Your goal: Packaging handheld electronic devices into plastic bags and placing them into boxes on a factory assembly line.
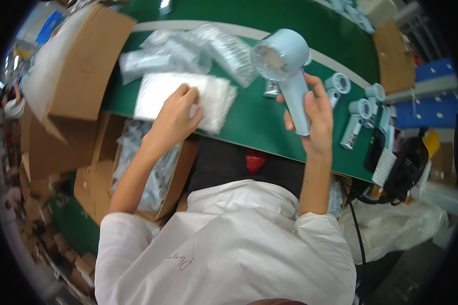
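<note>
My right hand (318, 114) is wrapped around the handle of a light blue handheld fan (290, 56), its round head tilted up and to the left above the table. Over a stack of white bubble-wrap bags (155, 94) is my left hand (178, 112). Its fingers are bent, with thumb and forefinger apart, and nothing shows between them. Beyond the stack lie filled clear bubble-wrap bags (226, 51). To the right of the held fan, several more light blue fans rest on the green table, among them a nearer one (355, 124).
A large cardboard box (84, 66) stands at the table's left. Below the table edge, an open carton (175, 175) holds wrapped pieces. A black phone-like slab (375, 150) and a black bag (407, 165) sit at the right edge. Blue bins (427, 109) are farther right.
</note>
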A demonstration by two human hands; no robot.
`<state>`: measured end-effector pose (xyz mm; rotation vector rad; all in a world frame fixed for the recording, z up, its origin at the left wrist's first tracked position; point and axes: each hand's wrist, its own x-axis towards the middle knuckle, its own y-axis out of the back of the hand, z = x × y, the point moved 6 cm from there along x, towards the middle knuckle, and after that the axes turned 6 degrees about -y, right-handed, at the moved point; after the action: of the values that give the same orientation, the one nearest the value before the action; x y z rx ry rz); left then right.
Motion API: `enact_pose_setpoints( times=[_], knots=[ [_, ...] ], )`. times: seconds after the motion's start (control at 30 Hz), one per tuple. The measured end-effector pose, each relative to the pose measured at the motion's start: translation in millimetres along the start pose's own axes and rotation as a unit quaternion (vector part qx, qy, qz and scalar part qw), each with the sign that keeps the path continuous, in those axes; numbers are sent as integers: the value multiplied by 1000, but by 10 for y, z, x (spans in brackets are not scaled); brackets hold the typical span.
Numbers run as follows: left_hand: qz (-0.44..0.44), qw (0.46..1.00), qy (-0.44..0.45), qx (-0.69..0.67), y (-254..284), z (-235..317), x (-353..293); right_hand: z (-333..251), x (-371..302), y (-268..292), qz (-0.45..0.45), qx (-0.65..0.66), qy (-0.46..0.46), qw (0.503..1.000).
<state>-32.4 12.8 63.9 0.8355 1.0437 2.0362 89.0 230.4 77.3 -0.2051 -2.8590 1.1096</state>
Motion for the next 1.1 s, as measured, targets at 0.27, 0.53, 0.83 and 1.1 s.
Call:
enact_pose_setpoints(
  times=[0.27,0.53,0.83,1.1],
  knots=[
    [71,942,140,-298,-138,-437,-78,746,80,-142,66,-374,39,924],
    [122,874,179,-436,-103,-553,-103,864,0,-245,17,-628,180,757],
    [132,977,-162,-38,304,503,270,351,196,-559,-7,-659,92,746],
    [153,957,-240,-63,441,907,565,457,488,-402,37,3,-119,992]
  ],
)
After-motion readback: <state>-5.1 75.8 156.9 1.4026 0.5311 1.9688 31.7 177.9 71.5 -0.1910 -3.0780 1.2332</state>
